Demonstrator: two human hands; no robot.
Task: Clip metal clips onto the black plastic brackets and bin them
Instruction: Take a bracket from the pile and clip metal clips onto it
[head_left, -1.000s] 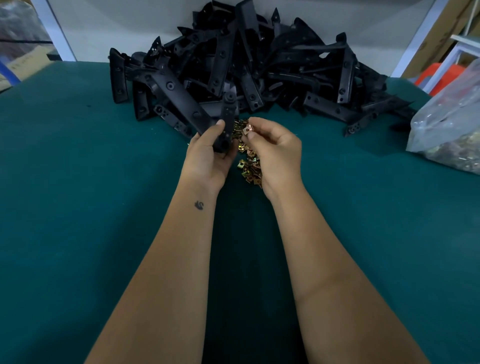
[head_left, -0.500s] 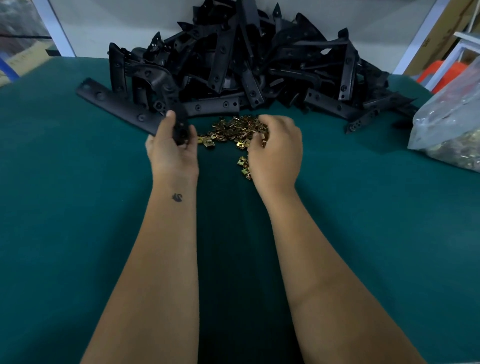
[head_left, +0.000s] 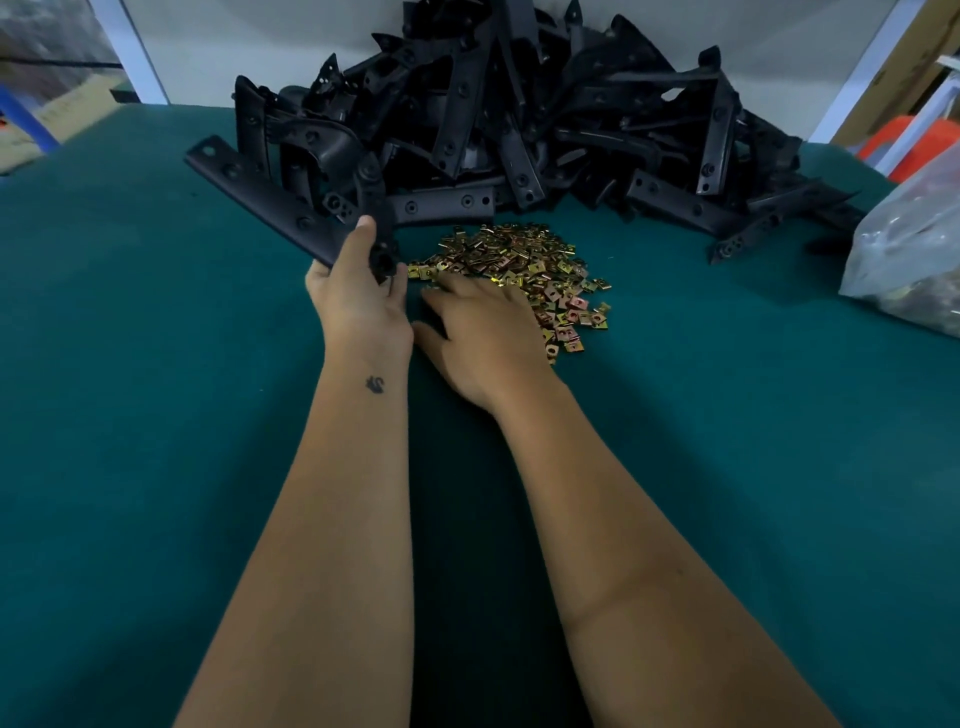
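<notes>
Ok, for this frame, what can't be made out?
- Head view: right hand fingertips lie against the metal clips; whether one is pinched is hidden.
- Bracket held by the left hand: clips already on it too small to tell.
- Plastic bag: cut by right edge, contents blurred.
- No bin in view.

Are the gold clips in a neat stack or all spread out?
Spread out. The clips lie in a loose, flat heap on the green table.

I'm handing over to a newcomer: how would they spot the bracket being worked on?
Find the big bracket pile at the far edge of the green table. At its left foot, the left hand grips one bracket, the only one lifted and held.
</notes>
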